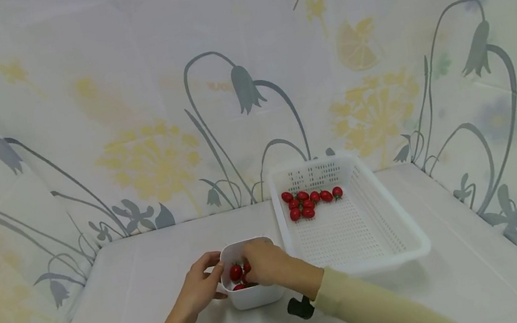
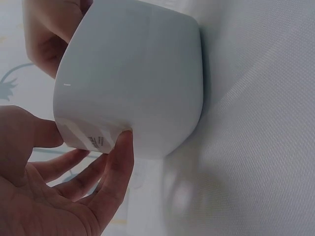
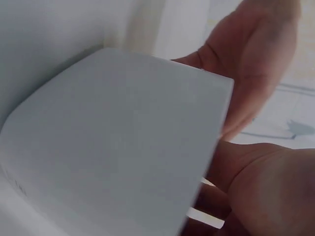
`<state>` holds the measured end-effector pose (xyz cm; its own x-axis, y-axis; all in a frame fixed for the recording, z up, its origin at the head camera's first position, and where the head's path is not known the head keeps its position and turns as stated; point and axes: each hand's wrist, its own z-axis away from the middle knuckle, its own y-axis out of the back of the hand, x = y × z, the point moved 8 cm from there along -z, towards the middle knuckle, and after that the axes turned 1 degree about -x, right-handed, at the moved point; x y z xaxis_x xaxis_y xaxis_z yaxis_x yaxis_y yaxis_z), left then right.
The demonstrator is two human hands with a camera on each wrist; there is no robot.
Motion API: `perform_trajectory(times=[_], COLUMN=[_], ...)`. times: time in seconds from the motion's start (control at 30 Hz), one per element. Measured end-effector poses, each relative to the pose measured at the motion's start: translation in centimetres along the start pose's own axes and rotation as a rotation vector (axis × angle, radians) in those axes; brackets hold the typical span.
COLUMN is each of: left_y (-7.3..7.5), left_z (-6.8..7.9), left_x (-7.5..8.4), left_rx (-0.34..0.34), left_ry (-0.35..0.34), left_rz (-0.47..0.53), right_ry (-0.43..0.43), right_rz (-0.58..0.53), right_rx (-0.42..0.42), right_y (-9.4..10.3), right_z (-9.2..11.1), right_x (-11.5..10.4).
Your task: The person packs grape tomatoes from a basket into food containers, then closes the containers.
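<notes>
A small white square container [image 1: 258, 299] stands on the table with several red cherry tomatoes [image 1: 235, 272] inside. My left hand [image 1: 199, 288] holds its left side; in the left wrist view the thumb lies at the rim and the fingertips press the outer wall [image 2: 142, 73]. Over the opening is my right hand [image 1: 270, 266], its fingers down inside among the tomatoes. The container's wall [image 3: 113, 137] hides those fingertips in the right wrist view, and I cannot tell whether they pinch a tomato.
Behind and right of the container stands a large white perforated basket [image 1: 406, 222]. Several cherry tomatoes [image 1: 308, 213] lie in its back left part. A white cloth [image 1: 151, 261] covers the table, and a flower-printed curtain [image 1: 149, 100] rises around it.
</notes>
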<state>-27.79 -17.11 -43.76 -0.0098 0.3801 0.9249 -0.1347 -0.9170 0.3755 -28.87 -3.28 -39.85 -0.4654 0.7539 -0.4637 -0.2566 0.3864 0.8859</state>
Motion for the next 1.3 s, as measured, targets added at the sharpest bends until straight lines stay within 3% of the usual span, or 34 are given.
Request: perform_trajectory(times=[0.3, 0.6, 0.97, 1.3], left_y=[0.1, 0.1, 0.0, 0.0], left_z=[0.1, -0.2, -0.2, -0.2], left_x=[0.3, -0.2, -0.3, -0.1], left_rx=[-0.013, 0.003, 0.0, -0.002], left_ry=[0.001, 0.017, 0.018, 0.013], left_rz=[-0.012, -0.018, -0.013, -0.009], right_ry=[0.031, 0.058, 0.056, 0.08], right_rz=[-0.151, -0.18, -0.195, -0.143], right_rx=[-0.065, -0.085, -0.048, -0.026], right_y=[2.6, 5.0, 7.9, 9.9], right_z=[1.0, 2.2, 3.3, 3.6], right_x=[0.3, 1.4, 3.6, 5.9])
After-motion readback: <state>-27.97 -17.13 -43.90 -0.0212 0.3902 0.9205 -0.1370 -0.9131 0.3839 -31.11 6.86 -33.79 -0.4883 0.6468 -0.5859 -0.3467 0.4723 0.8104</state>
